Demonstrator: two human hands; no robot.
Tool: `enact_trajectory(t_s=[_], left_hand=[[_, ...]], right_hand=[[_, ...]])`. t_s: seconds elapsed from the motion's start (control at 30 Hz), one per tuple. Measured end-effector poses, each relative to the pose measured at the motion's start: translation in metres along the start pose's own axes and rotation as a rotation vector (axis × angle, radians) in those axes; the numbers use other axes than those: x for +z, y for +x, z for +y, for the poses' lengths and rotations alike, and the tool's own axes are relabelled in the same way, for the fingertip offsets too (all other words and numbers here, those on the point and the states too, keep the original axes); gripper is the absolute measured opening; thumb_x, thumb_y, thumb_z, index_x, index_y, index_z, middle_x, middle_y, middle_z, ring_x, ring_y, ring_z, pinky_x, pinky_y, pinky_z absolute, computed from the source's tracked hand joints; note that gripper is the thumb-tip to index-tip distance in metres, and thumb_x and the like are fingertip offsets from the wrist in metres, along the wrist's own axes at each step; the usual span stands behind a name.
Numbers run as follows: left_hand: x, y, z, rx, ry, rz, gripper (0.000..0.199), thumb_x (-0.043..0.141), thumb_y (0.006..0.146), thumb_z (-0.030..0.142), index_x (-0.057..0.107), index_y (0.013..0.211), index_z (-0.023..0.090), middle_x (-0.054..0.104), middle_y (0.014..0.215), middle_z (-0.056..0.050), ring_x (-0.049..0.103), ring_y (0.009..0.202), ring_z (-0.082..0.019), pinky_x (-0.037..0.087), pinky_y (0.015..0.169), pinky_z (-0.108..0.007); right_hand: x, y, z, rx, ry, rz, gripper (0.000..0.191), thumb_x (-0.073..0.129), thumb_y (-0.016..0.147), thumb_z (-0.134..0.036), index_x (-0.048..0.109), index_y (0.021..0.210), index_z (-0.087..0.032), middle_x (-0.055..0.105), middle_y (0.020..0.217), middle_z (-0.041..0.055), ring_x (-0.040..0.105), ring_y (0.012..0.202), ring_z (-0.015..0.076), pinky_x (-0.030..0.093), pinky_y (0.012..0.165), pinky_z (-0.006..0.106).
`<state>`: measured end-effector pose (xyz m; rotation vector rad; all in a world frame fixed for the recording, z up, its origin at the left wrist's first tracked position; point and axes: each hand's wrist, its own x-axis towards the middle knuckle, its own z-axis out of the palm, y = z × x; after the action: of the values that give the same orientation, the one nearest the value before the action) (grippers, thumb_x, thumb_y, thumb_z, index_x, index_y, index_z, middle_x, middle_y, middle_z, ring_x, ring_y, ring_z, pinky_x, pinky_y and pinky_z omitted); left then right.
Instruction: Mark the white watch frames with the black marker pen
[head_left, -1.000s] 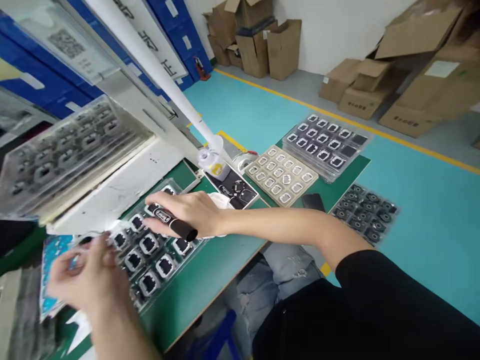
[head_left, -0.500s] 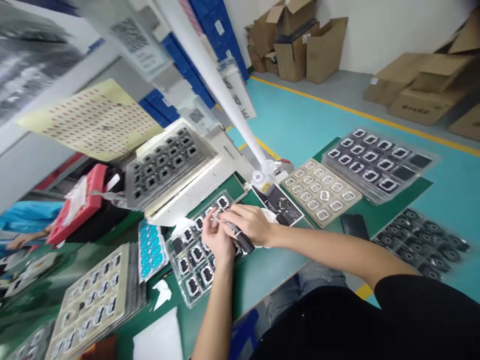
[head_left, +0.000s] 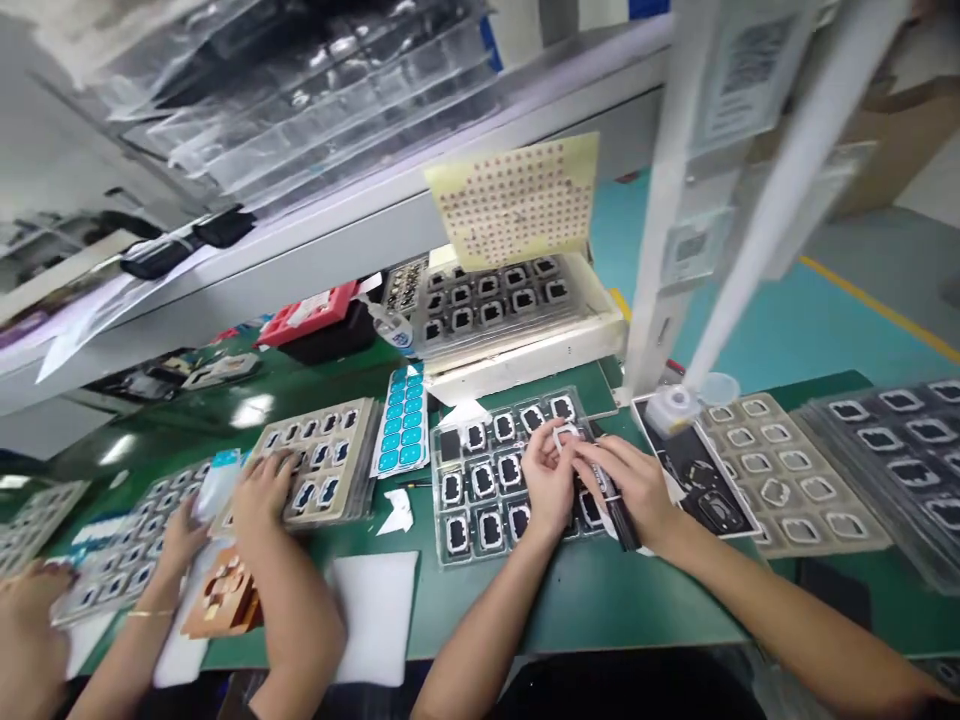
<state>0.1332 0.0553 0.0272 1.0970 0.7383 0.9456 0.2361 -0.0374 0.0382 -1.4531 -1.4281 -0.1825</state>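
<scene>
Over the right part of a clear tray [head_left: 471, 500] of dark-centred, white-edged frames, my two hands meet. My left hand [head_left: 549, 475] pinches a small white frame [head_left: 566, 436] near the tray's top right corner. In my right hand [head_left: 630, 490] is a black pen-like tool [head_left: 621, 522], its thick end toward me, and the fingertips of this hand reach the white frame. The tip of the tool is hidden by the fingers.
Right of the hands stand a white box [head_left: 739, 470] of dark parts, a bottle [head_left: 673, 408] and a beige tray [head_left: 795, 460]. Blue stickers [head_left: 403, 420] and a white sheet [head_left: 375, 610] lie left. Co-workers' hands reach over a stack of beige trays [head_left: 322, 450] farther left.
The view has swung left, so the bench shows farther right and co-workers' arms have come into view. My hands keep hold of the frame and the tool over the tray.
</scene>
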Motion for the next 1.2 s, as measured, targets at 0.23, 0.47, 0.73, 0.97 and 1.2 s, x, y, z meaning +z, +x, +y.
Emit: enact_trajectory(t_s=[0.23, 0.47, 0.73, 0.97, 1.2], left_hand=[[-0.001, 0.001, 0.01, -0.037, -0.067, 0.022, 0.039, 0.093, 0.079, 0.046, 0.075, 0.107, 0.027, 0.08, 0.092, -0.005, 0.078, 0.082, -0.021, 0.06, 0.074, -0.031], [0.0, -0.004, 0.015, -0.04, -0.075, -0.003, 0.037, 0.091, 0.082, 0.048, 0.075, 0.108, 0.028, 0.075, 0.088, -0.003, 0.071, 0.073, -0.017, 0.058, 0.066, -0.029], [-0.005, -0.004, 0.018, 0.028, 0.006, 0.005, 0.029, 0.085, 0.089, 0.044, 0.075, 0.111, 0.027, 0.079, 0.098, -0.007, 0.077, 0.09, -0.021, 0.063, 0.083, -0.034], [-0.016, 0.011, 0.017, 0.157, 0.241, 0.037, 0.033, 0.078, 0.094, 0.04, 0.07, 0.121, 0.023, 0.08, 0.096, -0.004, 0.077, 0.088, -0.019, 0.06, 0.085, -0.032], [-0.011, 0.023, 0.005, 0.145, 0.218, -0.038, 0.049, 0.083, 0.086, 0.034, 0.06, 0.128, 0.02, 0.079, 0.09, -0.005, 0.069, 0.072, -0.015, 0.055, 0.07, -0.028]], right_hand=[[-0.005, 0.02, -0.004, 0.223, 0.144, 0.076, 0.035, 0.072, 0.099, -0.031, 0.069, 0.134, -0.03, 0.077, 0.108, 0.0069, 0.076, 0.092, 0.027, 0.067, 0.083, 0.045], [0.008, 0.066, 0.005, 0.385, 0.043, 0.031, 0.028, 0.057, 0.109, -0.043, 0.071, 0.129, -0.028, 0.079, 0.119, 0.007, 0.076, 0.108, 0.027, 0.06, 0.096, 0.044], [0.02, 0.067, 0.039, 0.29, -0.169, -0.133, 0.027, 0.056, 0.109, -0.038, 0.07, 0.127, -0.023, 0.077, 0.109, 0.0096, 0.072, 0.106, 0.0298, 0.058, 0.094, 0.045], [0.014, 0.053, 0.036, 0.204, -0.26, -0.211, 0.032, 0.049, 0.112, -0.034, 0.067, 0.135, -0.02, 0.077, 0.119, 0.0122, 0.069, 0.112, 0.032, 0.057, 0.097, 0.048], [0.011, 0.049, 0.039, 0.048, -0.214, -0.114, 0.06, 0.063, 0.1, -0.03, 0.056, 0.157, -0.046, 0.075, 0.109, 0.0108, 0.07, 0.093, 0.0378, 0.055, 0.09, 0.055]])
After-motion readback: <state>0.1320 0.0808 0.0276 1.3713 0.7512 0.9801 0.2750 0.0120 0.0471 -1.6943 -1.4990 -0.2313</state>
